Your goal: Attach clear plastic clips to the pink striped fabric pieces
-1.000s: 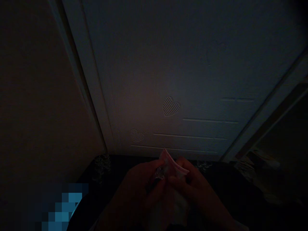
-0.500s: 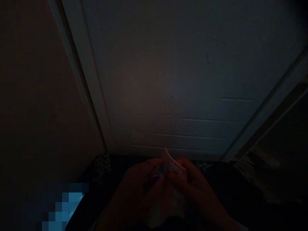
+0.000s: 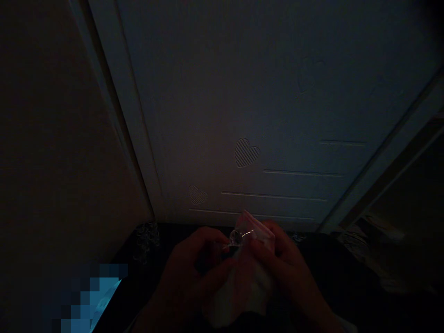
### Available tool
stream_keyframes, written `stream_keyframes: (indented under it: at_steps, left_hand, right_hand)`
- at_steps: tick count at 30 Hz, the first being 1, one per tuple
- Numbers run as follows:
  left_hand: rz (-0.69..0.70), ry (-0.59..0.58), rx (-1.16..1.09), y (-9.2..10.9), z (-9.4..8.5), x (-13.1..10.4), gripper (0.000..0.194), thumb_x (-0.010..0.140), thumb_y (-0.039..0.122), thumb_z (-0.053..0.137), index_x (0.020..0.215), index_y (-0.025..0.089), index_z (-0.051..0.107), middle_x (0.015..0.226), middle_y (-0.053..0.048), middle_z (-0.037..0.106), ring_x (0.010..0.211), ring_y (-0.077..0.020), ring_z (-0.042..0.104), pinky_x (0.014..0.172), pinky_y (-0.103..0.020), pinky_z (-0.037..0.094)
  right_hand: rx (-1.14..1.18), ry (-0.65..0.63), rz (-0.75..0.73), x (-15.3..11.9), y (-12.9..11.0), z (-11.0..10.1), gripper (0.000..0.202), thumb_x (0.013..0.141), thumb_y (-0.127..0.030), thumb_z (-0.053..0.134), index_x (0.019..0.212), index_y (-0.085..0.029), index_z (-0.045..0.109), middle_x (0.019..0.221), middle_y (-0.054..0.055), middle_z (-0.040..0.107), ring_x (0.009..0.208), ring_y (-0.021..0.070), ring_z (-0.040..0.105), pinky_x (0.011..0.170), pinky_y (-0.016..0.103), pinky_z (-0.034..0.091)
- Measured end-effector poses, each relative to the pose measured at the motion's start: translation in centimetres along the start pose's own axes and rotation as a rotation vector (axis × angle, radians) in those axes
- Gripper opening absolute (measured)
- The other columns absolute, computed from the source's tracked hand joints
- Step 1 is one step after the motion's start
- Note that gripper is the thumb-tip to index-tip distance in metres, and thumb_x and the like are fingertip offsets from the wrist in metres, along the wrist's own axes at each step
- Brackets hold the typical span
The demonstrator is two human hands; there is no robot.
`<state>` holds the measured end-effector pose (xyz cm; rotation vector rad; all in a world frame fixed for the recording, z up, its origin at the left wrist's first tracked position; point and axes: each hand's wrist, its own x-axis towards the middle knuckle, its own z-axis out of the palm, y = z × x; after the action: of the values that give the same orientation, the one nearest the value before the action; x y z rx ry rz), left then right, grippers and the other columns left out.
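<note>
The view is very dark. My right hand [image 3: 289,268] is closed on a thin pinkish-white cloth [image 3: 256,282], its thumb pressed on top. The cloth's pointed upper corner stands up between my hands and its lower part hangs down toward my lap. My left hand [image 3: 190,263] curls around a small clear, shiny object [image 3: 235,237] that touches the cloth. Its kind is hard to make out, and its lower part is hidden in shadow by my fingers.
A pale door panel [image 3: 215,92] with embossed hearts and lines stands close in front. At left is a dark brownish wall [image 3: 52,138]. Black fabric with a lacy edge [image 3: 147,240] lies under my hands. A blue-lit, pixelated patch [image 3: 104,291] shows at lower left.
My hands have moved slightly apart, the left one to the left. More of the cloth and the shiny object now shows between them. The light on the door has dimmed.
</note>
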<state>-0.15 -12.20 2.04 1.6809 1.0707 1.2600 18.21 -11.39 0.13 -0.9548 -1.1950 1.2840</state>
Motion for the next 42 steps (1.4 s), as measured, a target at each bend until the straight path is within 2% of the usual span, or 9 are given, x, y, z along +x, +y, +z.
stream_keyframes:
  at_steps: [7, 10, 13, 18, 21, 27, 32, 37, 42]
  left_hand:
    - [-0.013, 0.042, 0.013, 0.3, -0.5, 0.2, 0.008, 0.073, 0.028, 0.072, 0.079, 0.023, 0.068, 0.064, 0.005, 0.06, 0.061, -0.0125, 0.053, 0.056, -0.022, 0.041]
    - [-0.024, 0.031, 0.021, 0.2, -0.5, 0.2, 0.009, 0.074, 0.029, 0.07, 0.075, 0.022, 0.065, 0.062, 0.006, 0.055, 0.057, -0.0112, 0.049, 0.052, -0.021, 0.038]
    - [-0.037, -0.009, 0.027, 0.4, -0.3, 0.3, 0.013, 0.075, 0.031, 0.069, 0.072, 0.021, 0.062, 0.061, 0.006, 0.052, 0.056, -0.0104, 0.046, 0.051, -0.02, 0.036]
    - [-0.08, -0.005, -0.049, 0.9, -0.1, 0.7, 0.015, 0.079, 0.033, 0.066, 0.074, 0.02, 0.059, 0.065, 0.005, 0.054, 0.061, -0.0112, 0.05, 0.055, -0.021, 0.041]
    - [-0.078, -0.02, -0.116, 0.9, -0.2, 0.7, 0.012, 0.079, 0.03, 0.066, 0.075, 0.021, 0.059, 0.068, 0.006, 0.056, 0.063, -0.011, 0.053, 0.056, -0.02, 0.042]
    - [-0.09, -0.036, -0.151, 0.7, -0.2, 0.7, 0.013, 0.078, 0.029, 0.067, 0.073, 0.02, 0.059, 0.065, 0.006, 0.053, 0.061, -0.0106, 0.051, 0.055, -0.019, 0.041]
    - [-0.124, -0.033, -0.229, 0.7, -0.1, 0.7, 0.01, 0.077, 0.027, 0.069, 0.075, 0.02, 0.061, 0.067, 0.006, 0.057, 0.062, -0.01, 0.053, 0.056, -0.018, 0.043]
    - [-0.139, -0.03, -0.303, 0.8, 0.1, 0.6, 0.01, 0.073, 0.025, 0.071, 0.073, 0.02, 0.061, 0.066, 0.006, 0.058, 0.062, -0.0097, 0.054, 0.056, -0.017, 0.045]
    - [-0.176, -0.043, -0.345, 1.1, 0.2, 0.5, 0.008, 0.073, 0.024, 0.069, 0.072, 0.02, 0.062, 0.063, 0.006, 0.059, 0.059, -0.0096, 0.055, 0.055, -0.018, 0.045]
  right_hand:
    - [-0.023, 0.08, -0.041, 0.5, 0.3, -0.4, 0.034, 0.073, -0.057, 0.074, 0.082, -0.024, 0.071, 0.071, -0.002, 0.062, 0.062, 0.0135, 0.054, 0.055, 0.023, 0.045]
    - [-0.104, 0.099, -0.167, 0.6, 0.1, -0.6, 0.027, 0.08, -0.052, 0.07, 0.09, -0.027, 0.074, 0.089, 0.001, 0.067, 0.078, 0.0177, 0.061, 0.069, 0.027, 0.049]
    - [-0.17, 0.021, -0.253, 0.4, -0.2, -0.5, 0.024, 0.087, -0.048, 0.064, 0.097, -0.029, 0.076, 0.109, 0.004, 0.067, 0.097, 0.022, 0.062, 0.082, 0.031, 0.049]
    - [-0.085, -0.133, -0.26, 0.1, 0.0, -0.4, 0.038, 0.089, -0.06, 0.053, 0.094, -0.031, 0.076, 0.114, 0.004, 0.069, 0.107, 0.0263, 0.063, 0.092, 0.038, 0.049]
    - [-0.041, -0.126, -0.198, 0.2, 0.3, -0.6, 0.044, 0.092, -0.061, 0.044, 0.085, -0.03, 0.075, 0.11, 0.004, 0.071, 0.096, 0.0262, 0.066, 0.085, 0.039, 0.051]
    - [-0.027, -0.144, -0.219, 0.3, 0.0, -0.5, 0.022, 0.086, -0.042, 0.066, 0.071, -0.026, 0.071, 0.103, 0.001, 0.068, 0.091, 0.0199, 0.063, 0.079, 0.028, 0.049]
    - [0.058, -0.169, -0.209, -0.1, -0.1, 0.1, 0.005, 0.084, -0.034, 0.071, 0.084, -0.031, 0.068, 0.105, -0.003, 0.066, 0.096, 0.0162, 0.063, 0.082, 0.025, 0.048]
    - [-0.104, -0.185, -0.142, -0.6, 0.0, 0.4, 0.022, 0.088, -0.036, 0.066, 0.109, -0.034, 0.064, 0.11, 0.001, 0.066, 0.103, 0.0205, 0.061, 0.088, 0.031, 0.047]
    - [-0.259, -0.152, -0.113, -0.6, 0.2, 0.8, 0.029, 0.081, -0.037, 0.069, 0.107, -0.029, 0.064, 0.097, 0.002, 0.067, 0.084, 0.0202, 0.062, 0.074, 0.031, 0.05]
